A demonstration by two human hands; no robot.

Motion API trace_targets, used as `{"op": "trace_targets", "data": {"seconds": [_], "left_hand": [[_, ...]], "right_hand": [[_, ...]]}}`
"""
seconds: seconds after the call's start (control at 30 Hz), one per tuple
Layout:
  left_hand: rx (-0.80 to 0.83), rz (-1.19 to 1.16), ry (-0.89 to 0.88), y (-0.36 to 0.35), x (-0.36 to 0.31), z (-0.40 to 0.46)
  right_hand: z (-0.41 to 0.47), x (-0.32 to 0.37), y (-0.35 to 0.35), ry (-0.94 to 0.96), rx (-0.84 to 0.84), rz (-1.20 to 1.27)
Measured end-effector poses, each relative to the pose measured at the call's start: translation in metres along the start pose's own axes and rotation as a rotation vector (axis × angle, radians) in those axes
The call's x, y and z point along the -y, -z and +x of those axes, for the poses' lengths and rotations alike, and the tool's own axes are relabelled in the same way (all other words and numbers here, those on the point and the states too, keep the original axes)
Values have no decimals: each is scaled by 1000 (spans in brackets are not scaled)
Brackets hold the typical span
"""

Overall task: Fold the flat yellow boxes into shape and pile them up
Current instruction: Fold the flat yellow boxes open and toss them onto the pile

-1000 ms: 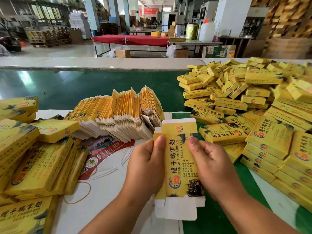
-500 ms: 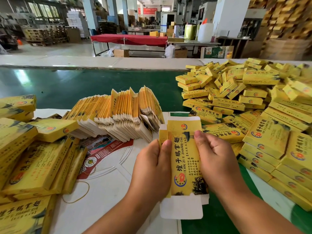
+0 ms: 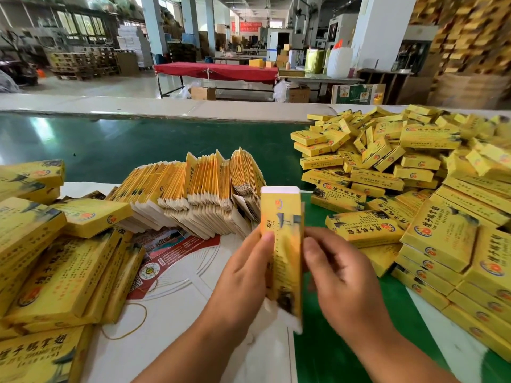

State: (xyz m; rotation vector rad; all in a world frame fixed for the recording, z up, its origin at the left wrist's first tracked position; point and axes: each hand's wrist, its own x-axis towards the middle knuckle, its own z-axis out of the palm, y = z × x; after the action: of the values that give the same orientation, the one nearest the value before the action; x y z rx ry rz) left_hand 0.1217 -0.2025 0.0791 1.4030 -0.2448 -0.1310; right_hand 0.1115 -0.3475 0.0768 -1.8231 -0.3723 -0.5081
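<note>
Head view: yellow box (image 3: 284,261) held upright over desk (image 3: 193,294)
Left hand (image 3: 243,275): grip pinches left edge
Right hand (image 3: 334,272): curled against right edge
Handling: likely light, thin card, creases easily; take by long edges
Flat stock (image 3: 193,194): behind
Folded pile (image 3: 414,189): right

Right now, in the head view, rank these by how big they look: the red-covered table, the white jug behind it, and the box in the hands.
1. Red-covered table, widest span.
2. Box in the hands, though it is far nearer the camera, so this ranking is unsure.
3. White jug, smallest.
</note>
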Motion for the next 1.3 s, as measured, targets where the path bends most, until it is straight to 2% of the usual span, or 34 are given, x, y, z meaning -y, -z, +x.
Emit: {"op": "trace_targets", "data": {"seconds": [0.13,0.2,0.27,0.37,0.47,0.57,0.73,0.8,0.87,0.9,0.93,1.03,1.1,1.3], "left_hand": [[148,-86,18,0,-1,-1],[192,-159,49,5,0,2],[320,-310,93,12,0,2],[490,-500,159,15,-3,0],[601,-569,220,13,-6,-1],[587,-624,187,10,-8,-7],[490,-609,52,23,-16,2],[535,-576,136,27,-11,5],[663,-483,199,19,-2,5],[642,-403,226,21,-1,3],[542,-274,184,23,0,4],[171,150,-175,24,-2,9],[36,181,-291,24,-3,12],[54,167,-248,24,-3,11]], "right_hand": [[-4,5,-3,49,81,10],[-2,4,2,85,45,-62],[2,0,9,48,-38,-82],[5,-6,19,-81,-80,122],[5,-6,21,-93,16,336],[4,-5,19,-48,120,487],[9,-9,22,-118,287,652],[11,-9,23,-141,347,728],[11,-9,25,-124,350,700],[12,-9,27,-111,308,604],[12,-10,29,-92,238,454],[16,-13,32,-30,68,71],[15,-13,30,-38,66,30],[13,-15,28,-32,134,23]]}}
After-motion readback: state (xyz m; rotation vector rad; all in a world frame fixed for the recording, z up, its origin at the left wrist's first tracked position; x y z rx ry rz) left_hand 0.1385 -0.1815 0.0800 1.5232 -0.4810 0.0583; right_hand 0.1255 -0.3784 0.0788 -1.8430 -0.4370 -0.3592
